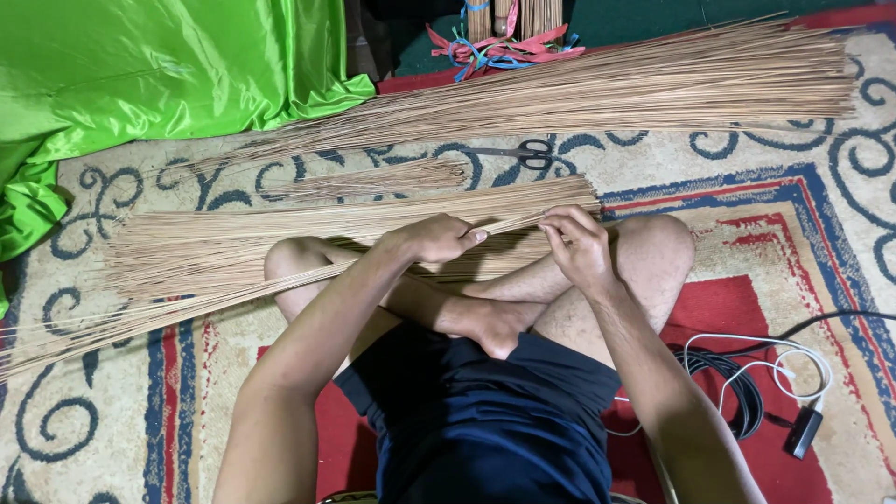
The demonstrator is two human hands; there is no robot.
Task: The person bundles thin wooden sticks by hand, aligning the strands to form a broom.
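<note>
Patterned carpet (pixel 112 392); stick bundle (pixel 233 271) gripped between left hand (pixel 437 238), right hand (pixel 577 245).

One head-worn view looks steeply down, close over the lap and carpet (pixel 112 439)

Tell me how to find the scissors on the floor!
Start at the big patterned carpet with blue swirls. Look between the long heap of thin tan sticks at the top and the flatter bundle of tan sticks across the person's knees. There lie the small dark-handled metal scissors, the only shiny, dark, looped thing among all the pale straight sticks.
</note>
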